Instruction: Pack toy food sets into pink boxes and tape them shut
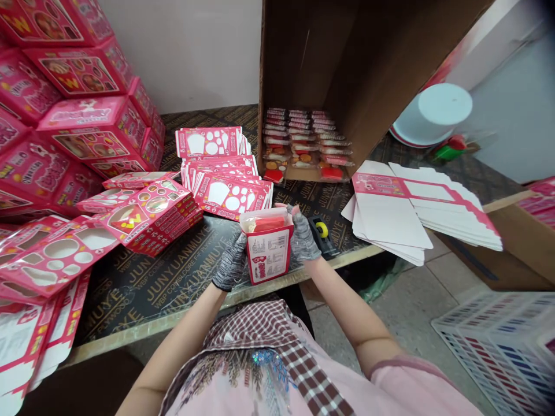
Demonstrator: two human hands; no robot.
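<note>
A pink and white carton (269,254) stands upright at the table's front edge, its printed back toward me and its top open. Something red and pale, in clear wrap, shows inside the top. My left hand (233,260), in a grey fingerless glove, is closed on the carton's left side. On the right side my right hand (304,234), gloved the same way, grips it, thumb and fingers near the top corner. Behind the carton lie stacks of flat pink window cards (234,193). A black tape dispenser (323,231) with a yellow core sits just right of my right hand.
A large brown cardboard box (368,86) on its side holds rows of wrapped packets (299,138). Finished-looking pink boxes (91,124) are piled left, with flat cartons (147,216) before them. Unfolded white-pink sheets (390,214) overhang the right edge. A white plastic crate (498,341) stands below right.
</note>
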